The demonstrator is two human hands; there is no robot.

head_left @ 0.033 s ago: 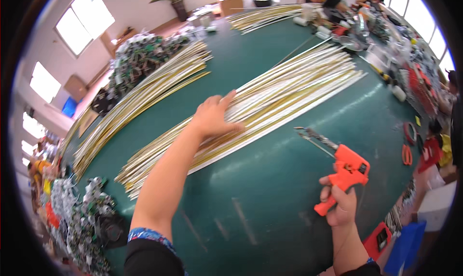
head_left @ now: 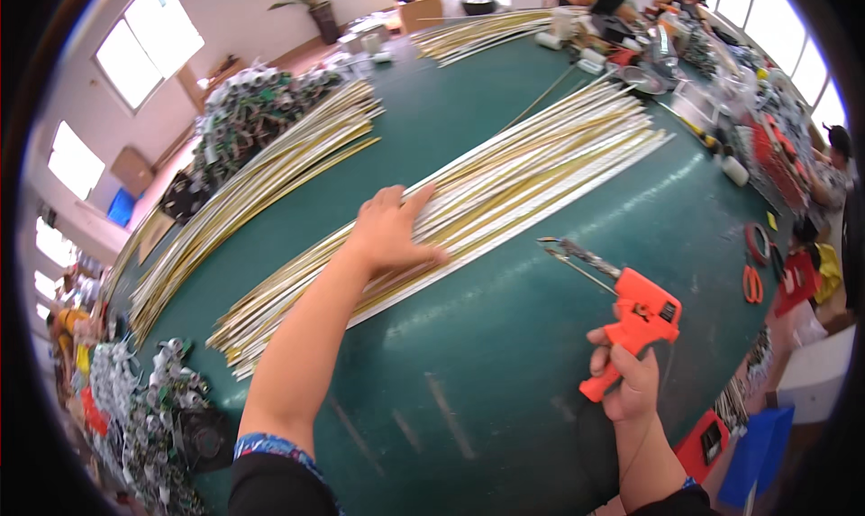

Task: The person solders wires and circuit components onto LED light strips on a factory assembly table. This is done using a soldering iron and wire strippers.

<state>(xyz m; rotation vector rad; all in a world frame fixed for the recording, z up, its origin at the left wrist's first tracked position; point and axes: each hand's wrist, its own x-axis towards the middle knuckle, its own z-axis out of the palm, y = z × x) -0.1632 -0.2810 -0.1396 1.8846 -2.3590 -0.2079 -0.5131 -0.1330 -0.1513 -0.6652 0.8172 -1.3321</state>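
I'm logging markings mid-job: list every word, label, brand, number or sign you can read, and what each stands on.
No text can be read in this view.
Orange pistol-shaped tool in the right hand: its dark patch is too small to read.
Long strips under the left hand: no legible marking.
Red object at lower right: too small and blurred to read.

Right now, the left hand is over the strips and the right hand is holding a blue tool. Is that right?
Not quite: the tool is orange, not blue, as the head view shows. The right hand does hold it, and the left hand is over the strips.
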